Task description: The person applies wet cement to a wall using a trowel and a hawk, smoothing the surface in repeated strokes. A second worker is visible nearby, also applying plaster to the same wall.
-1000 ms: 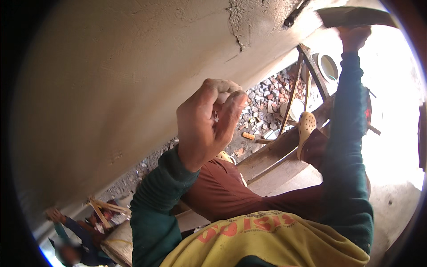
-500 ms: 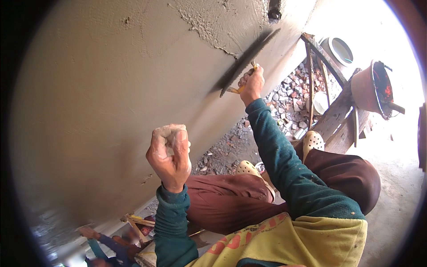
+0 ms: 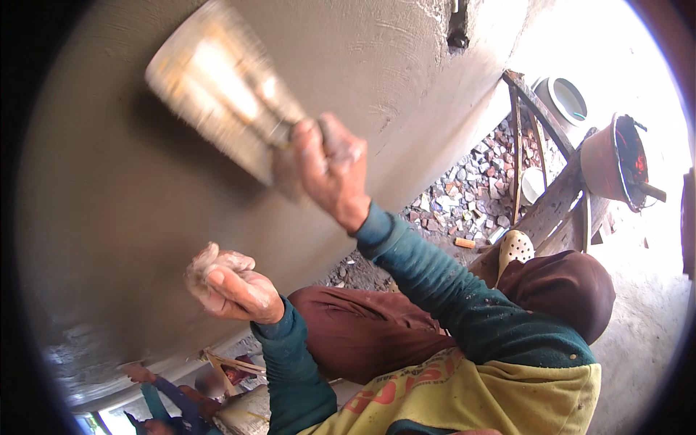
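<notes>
In my right hand [image 3: 330, 170] I grip the handle of a plastering trowel [image 3: 217, 83]. Its broad blade is smeared by motion and catches a bright glare. A dark shadow falls beside it on the wet grey plastered wall [image 3: 94, 188]; whether the blade touches the plaster I cannot tell. My left hand [image 3: 235, 286] is lower and to the left, in front of the wall. Its fingers are curled and coated with pale mortar, and what they may hold is hidden.
A wooden trestle with a plank [image 3: 544, 210] stands at the right. On it rests a mortar bucket [image 3: 605, 163]; behind is another round bucket [image 3: 565, 101]. Rubble [image 3: 471, 177] lies along the wall's foot. A recess [image 3: 457, 32] breaks the wall's top. Another person's arm [image 3: 170, 391] shows lower left.
My right hand has swept the trowel left and toward me along the wall, turning its blade from edge-on to face-on. My left hand has moved left and lower, tipping leftward.
</notes>
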`<state>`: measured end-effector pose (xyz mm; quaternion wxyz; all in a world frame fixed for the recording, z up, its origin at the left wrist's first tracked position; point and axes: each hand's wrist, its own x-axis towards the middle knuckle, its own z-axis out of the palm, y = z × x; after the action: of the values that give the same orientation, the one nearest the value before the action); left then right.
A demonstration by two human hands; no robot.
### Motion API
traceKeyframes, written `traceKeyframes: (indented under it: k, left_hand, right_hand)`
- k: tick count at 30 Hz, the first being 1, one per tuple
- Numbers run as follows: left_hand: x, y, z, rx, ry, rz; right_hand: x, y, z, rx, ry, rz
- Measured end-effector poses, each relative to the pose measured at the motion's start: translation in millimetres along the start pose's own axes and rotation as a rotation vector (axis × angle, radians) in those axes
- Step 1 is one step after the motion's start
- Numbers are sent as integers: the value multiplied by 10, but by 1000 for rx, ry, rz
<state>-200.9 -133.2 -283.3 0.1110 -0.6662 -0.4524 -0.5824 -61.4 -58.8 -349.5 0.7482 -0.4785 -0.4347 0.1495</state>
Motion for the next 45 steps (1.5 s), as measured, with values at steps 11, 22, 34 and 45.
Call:
traceKeyframes:
  k: [11, 22, 34, 45]
  left_hand:
    - [35, 37, 239, -69, -23, -28]
    - [30, 60, 270, -100, -116, -86]
    - [72, 120, 352, -31, -115, -51]
    - [84, 146, 331, -94, -202, -131]
  right_hand:
    - [1077, 742, -1394, 340, 165, 342]
    - [1380, 824, -987, -397, 280, -224]
    - [158, 1175, -948, 535, 379, 633]
    - [728, 1272, -854, 667, 539, 786]
